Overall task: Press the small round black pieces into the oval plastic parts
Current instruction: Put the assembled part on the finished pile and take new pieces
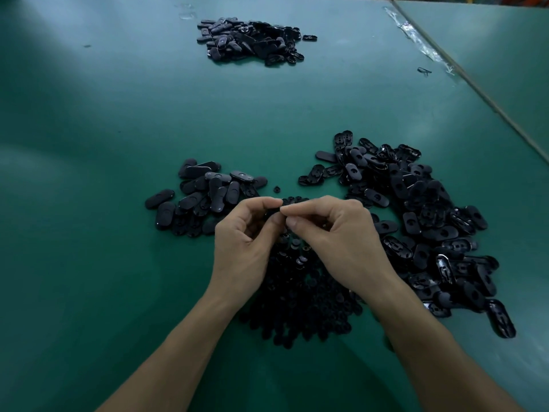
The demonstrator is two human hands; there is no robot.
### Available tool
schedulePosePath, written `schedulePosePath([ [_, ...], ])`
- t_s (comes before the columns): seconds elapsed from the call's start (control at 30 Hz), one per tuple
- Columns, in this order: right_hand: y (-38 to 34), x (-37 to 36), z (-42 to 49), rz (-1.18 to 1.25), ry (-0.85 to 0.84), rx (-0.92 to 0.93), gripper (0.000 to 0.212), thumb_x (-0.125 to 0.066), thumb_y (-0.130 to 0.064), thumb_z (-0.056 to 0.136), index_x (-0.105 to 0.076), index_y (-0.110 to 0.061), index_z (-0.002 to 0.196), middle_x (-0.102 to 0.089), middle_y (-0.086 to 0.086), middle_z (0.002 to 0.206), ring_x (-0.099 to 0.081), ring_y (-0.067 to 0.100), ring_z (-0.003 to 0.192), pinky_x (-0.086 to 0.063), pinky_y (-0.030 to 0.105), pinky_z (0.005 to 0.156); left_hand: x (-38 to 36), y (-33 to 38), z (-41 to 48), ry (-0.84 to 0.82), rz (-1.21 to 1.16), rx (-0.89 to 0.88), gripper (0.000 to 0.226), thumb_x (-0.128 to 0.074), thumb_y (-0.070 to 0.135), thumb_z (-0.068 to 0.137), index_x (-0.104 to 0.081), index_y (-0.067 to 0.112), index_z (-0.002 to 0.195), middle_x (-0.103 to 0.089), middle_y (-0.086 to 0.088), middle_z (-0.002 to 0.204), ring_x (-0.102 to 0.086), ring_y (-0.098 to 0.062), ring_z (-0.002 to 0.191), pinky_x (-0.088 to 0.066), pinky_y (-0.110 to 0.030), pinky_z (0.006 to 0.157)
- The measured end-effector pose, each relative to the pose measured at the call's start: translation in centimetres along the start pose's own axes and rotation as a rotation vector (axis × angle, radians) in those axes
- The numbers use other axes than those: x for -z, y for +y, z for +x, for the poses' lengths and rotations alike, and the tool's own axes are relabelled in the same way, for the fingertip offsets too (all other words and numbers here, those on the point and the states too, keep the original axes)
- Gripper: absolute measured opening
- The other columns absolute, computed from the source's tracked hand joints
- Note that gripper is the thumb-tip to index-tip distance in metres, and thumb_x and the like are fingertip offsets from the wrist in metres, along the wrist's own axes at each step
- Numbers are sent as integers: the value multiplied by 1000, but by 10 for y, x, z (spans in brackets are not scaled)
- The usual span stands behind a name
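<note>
My left hand and my right hand meet fingertip to fingertip above a heap of small round black pieces. Both hands have curled fingers that pinch a small black part between them; my fingers hide most of it, so I cannot tell its shape. A large pile of oval plastic parts spreads to the right of my right hand. A smaller group of oval parts lies to the left, beyond my left hand. One loose round piece sits on the table between the two piles.
A third pile of oval parts lies far back on the green table. A seam with clear tape runs along the right, with a small dark scrap beside it.
</note>
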State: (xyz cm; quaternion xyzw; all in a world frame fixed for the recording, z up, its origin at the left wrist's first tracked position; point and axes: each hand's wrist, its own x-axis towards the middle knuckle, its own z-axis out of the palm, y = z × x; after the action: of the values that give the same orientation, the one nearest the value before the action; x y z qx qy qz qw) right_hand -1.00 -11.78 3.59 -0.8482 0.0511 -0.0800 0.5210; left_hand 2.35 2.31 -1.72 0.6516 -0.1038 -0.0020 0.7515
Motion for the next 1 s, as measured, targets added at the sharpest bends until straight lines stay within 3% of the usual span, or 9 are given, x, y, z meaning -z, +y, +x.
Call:
schedulePosePath([
  [0.1,3,3,3,-92,38,23,25,-76,-15,87,-74,-35,102,-66,-9,91,-63,3,81,-46,9,68,-1,-1,-1,2,19,6,24,-66,1,94,-69,22,102,-75,6,91,-69,-6,84,-54,-17,76],
  [0.27,6,9,12,-27,-63,-6,14,-77,-16,87,-77,-23,98,-75,-12,85,-71,-1,82,-57,18,78,0,1,-1,-9,8,21,24,-67,-1,92,-69,21,102,-76,6,92,-71,-6,87,-54,-15,77],
  [0.53,8,15,19,-20,-141,9,10,-78,-14,85,-75,-23,90,-75,-9,78,-72,6,73,-59,23,72,0,1,0,8,-58,72,20,-71,1,90,-73,17,101,-77,-3,90,-73,-15,82,-58,-22,74],
  [0.8,9,7,15,-86,-85,6,9,-74,-14,87,-71,-23,87,-71,-11,73,-68,1,66,-53,13,61,0,1,0,12,-48,74,23,-72,-1,88,-74,15,103,-78,-4,90,-75,-17,81,-59,-22,74],
  [1.0,9,7,14,-53,-68,-37,7,-75,-16,85,-72,-22,87,-73,-8,74,-69,5,68,-57,21,66,-1,0,-1,31,-38,64,23,-76,3,85,-76,20,101,-78,-5,88,-75,-18,79,-59,-23,74],
])
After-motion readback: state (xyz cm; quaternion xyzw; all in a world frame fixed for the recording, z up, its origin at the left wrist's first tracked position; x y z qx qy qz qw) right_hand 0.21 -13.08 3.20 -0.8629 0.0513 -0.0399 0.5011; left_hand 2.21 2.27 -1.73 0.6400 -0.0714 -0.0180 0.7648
